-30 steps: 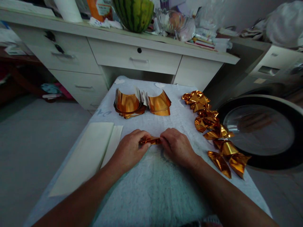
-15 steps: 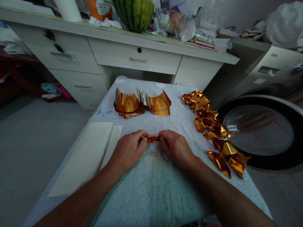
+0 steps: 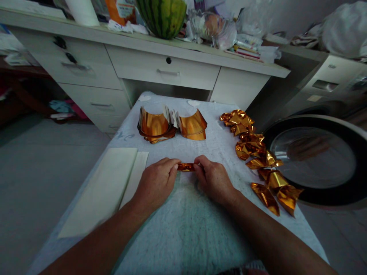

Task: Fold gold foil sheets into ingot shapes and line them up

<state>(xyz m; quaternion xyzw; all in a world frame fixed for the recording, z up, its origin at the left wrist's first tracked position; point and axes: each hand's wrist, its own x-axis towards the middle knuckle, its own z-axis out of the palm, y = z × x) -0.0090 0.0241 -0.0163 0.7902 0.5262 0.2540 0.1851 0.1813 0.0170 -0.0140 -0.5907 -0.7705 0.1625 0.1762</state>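
Observation:
A narrow folded strip of shiny copper-gold foil paper stretches between my two hands, just over the cloth. My left hand pinches its left end between thumb and fingers. At the other end, my right hand is closed on the strip, its fingertips partly hidden. Beyond my hands stand two curved stacks of gold foil sheets, a left stack and a right stack. Several folded gold foil pieces lie in a row along the right side of the table.
Pale folded paper sheets lie left of my left arm on the cloth-covered table. A white drawer desk bearing a watermelon stands behind. At the right, a washing machine's round door reaches the table edge.
Both hands have shifted slightly on the foil strip's ends, and the left thumb now lies straighter along it. The strip looks a little flatter. The stacks and folded pieces have stayed put.

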